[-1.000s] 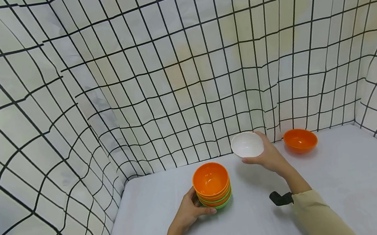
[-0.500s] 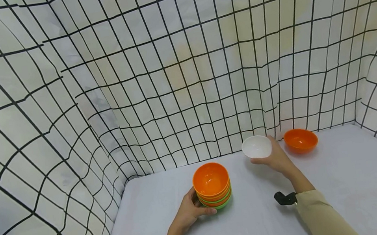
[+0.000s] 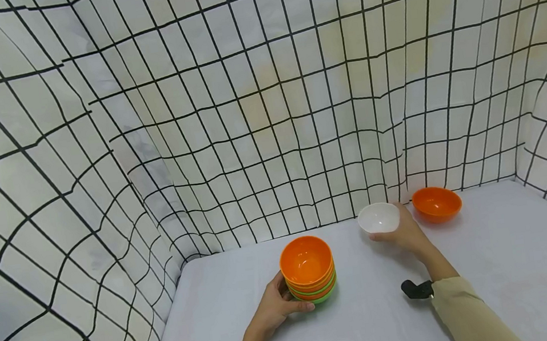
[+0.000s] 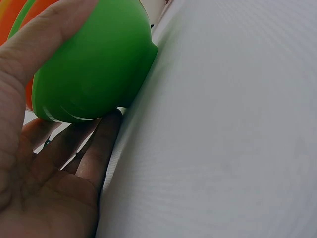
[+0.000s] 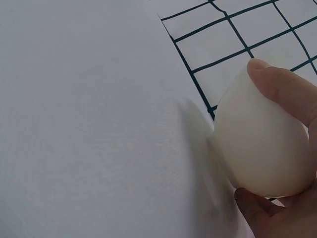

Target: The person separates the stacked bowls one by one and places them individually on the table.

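A stack of nested bowls (image 3: 306,264), orange on top with a green bowl (image 4: 94,64) at the bottom, stands on the table. My left hand (image 3: 274,307) grips the stack from its left side, thumb across the near side and fingers around the far side. My right hand (image 3: 406,232) holds a white bowl (image 3: 378,218) by its right side near the back edge of the table, opening upward. In the right wrist view the thumb and fingers clasp the white bowl (image 5: 260,139), which is at or just over the cloth; contact is hard to tell.
A single orange bowl (image 3: 436,204) stands at the back right, just beyond the right hand. White cloth covers the table (image 3: 376,318). A white wall (image 3: 265,108) with a black grid rises along the back, left and right sides.
My right hand has carried the white bowl to the right and lowered it toward the table, levelling it somewhat. The left hand and the stack have stayed put.
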Demonstrator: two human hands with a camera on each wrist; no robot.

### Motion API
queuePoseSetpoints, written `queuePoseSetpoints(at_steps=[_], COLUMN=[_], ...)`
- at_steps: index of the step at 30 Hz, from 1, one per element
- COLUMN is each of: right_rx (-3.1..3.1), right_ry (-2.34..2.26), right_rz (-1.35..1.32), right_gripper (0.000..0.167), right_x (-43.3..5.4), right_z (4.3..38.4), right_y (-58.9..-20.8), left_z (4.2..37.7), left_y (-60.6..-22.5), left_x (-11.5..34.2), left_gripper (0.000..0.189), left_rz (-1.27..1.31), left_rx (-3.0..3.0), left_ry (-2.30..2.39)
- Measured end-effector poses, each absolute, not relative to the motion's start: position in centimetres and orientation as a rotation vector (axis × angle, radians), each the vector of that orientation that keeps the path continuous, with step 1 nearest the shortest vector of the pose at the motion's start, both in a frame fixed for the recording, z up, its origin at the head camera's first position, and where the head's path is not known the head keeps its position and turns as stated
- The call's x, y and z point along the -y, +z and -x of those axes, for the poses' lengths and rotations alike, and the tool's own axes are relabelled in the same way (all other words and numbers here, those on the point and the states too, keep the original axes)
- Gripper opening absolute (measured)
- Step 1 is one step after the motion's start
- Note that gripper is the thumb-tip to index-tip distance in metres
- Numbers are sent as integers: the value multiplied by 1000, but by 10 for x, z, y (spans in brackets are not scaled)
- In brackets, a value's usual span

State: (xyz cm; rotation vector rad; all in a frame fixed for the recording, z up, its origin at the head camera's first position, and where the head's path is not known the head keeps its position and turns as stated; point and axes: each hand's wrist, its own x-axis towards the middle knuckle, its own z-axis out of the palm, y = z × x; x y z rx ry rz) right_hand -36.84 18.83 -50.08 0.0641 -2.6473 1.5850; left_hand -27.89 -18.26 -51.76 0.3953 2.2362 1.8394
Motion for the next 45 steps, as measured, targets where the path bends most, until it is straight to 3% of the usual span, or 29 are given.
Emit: queuePoseSetpoints(at_steps=[29,45], right_rx=[2576,2579], right_ry=[1679,1712], right_rz=[46,105], right_gripper=[106,108], right_x=[-193,-193], right_z=[374,373], right_y=[-512,-512], left_z=[280,280], left_y=[-518,-519], left_x=[183,183], left_gripper=[96,94], left_rz=[-389,-394], left_rx=[-2244,-2229], left_ry=[1834,1844])
